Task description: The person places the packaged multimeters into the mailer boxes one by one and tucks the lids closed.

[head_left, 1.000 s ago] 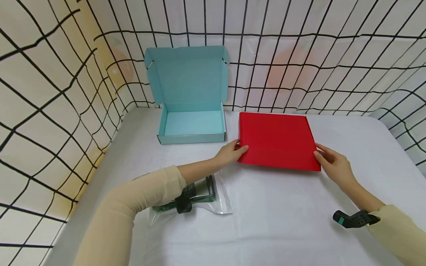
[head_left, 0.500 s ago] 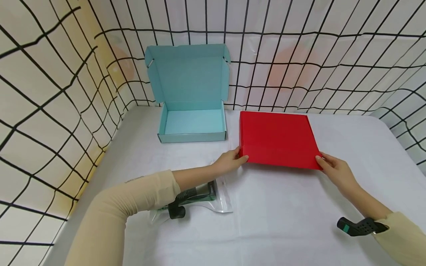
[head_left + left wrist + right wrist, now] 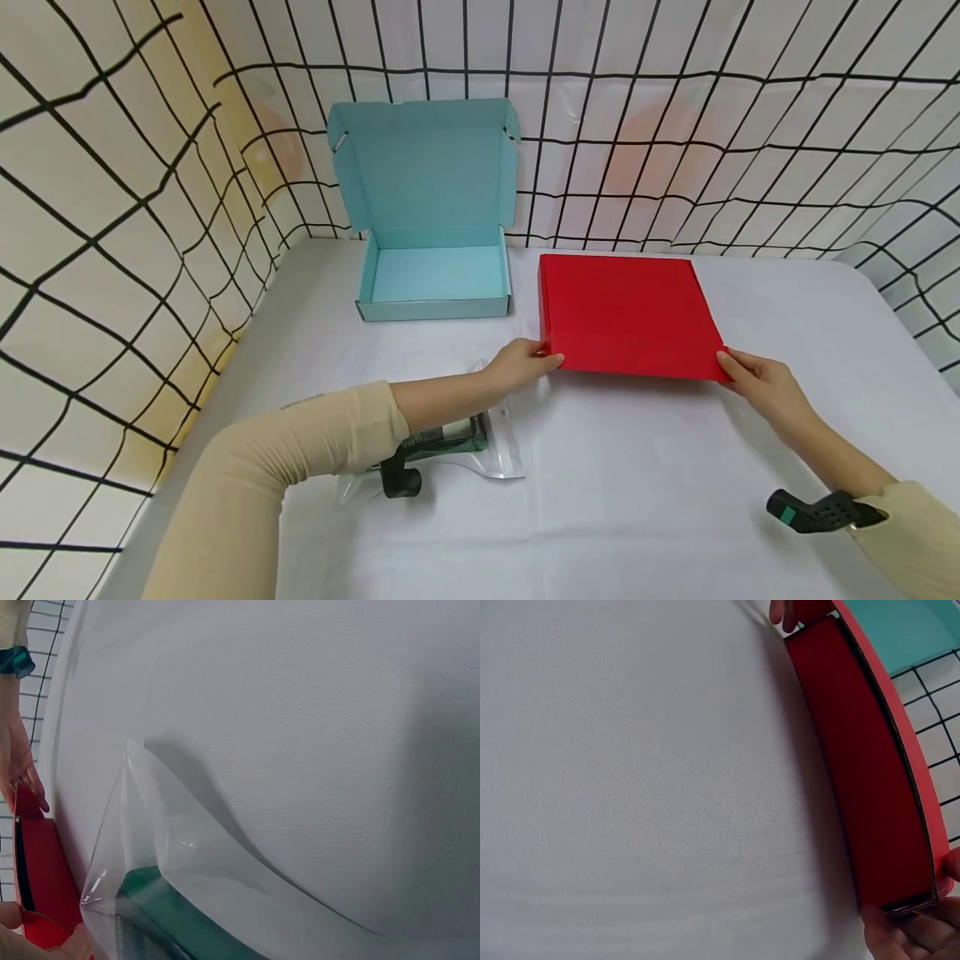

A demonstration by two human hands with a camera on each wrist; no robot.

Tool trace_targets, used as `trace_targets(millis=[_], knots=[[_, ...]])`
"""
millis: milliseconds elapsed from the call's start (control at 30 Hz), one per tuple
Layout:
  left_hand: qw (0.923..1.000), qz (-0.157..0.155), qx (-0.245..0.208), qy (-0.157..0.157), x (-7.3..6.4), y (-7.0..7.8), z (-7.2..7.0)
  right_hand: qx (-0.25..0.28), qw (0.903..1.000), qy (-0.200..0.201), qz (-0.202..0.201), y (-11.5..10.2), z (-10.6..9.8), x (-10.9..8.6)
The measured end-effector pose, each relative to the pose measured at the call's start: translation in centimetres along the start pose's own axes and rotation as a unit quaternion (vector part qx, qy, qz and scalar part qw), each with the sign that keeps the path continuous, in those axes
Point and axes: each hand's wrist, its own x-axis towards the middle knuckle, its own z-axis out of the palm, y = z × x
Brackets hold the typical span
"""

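Observation:
A red cardboard box (image 3: 626,312) lies on the white tablecloth, its lid down over it. In the right wrist view a narrow dark gap runs between the lid's edge and the front wall (image 3: 855,757). My left hand (image 3: 519,365) grips the front left corner, thumb on top and fingers at the side. At the front right corner my right hand (image 3: 768,390) pinches the lid's edge, thumb above and fingers beneath. In the left wrist view a red flap (image 3: 45,930) shows between the left fingers.
A light blue box (image 3: 433,283) stands behind on the left, lid raised. A clear plastic bag (image 3: 502,446) with a green and black item lies beneath my left forearm. Black wire mesh (image 3: 585,158) borders the table at the back and left.
Both hands have slid along the red box's sides toward me, onto its front corners. The blue box and the plastic bag stay in place.

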Motion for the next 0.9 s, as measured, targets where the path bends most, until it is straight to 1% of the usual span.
trace_targets(millis=[167, 233, 433, 533, 633, 733, 833, 900], knots=[[0.9982, -0.022, -0.055, 0.001, -0.3, 0.5, -0.1, -0.004, 1.0000, -0.004, -0.004, 0.1, 0.0, 0.1], [0.9974, -0.022, -0.068, -0.003, -0.3, 0.5, -0.2, -0.003, 1.0000, -0.004, -0.006, 0.1, 0.0, 0.1], [0.9930, -0.008, -0.109, -0.044, 0.1, 0.4, -0.9, 0.003, 1.0000, 0.002, -0.008, 0.1, 0.1, 0.0], [0.9901, -0.006, -0.126, -0.063, 0.3, 0.2, -1.3, 0.009, 0.9999, 0.005, -0.009, 0.0, 0.2, 0.0], [0.9885, -0.010, -0.132, -0.073, 0.4, 0.3, -1.6, 0.012, 0.9999, 0.005, -0.011, -0.1, 0.2, -0.1], [0.9866, -0.023, -0.142, -0.077, 0.4, 0.4, -1.8, 0.017, 0.9998, -0.002, -0.011, -0.3, 0.1, -0.1], [0.9853, -0.036, -0.151, -0.070, 0.4, 0.3, -1.7, 0.016, 0.9998, -0.012, -0.008, -0.4, 0.0, -0.1], [0.9857, -0.036, -0.151, -0.065, 0.5, 0.2, -1.6, 0.015, 0.9997, -0.018, -0.007, -0.4, 0.0, -0.1]])
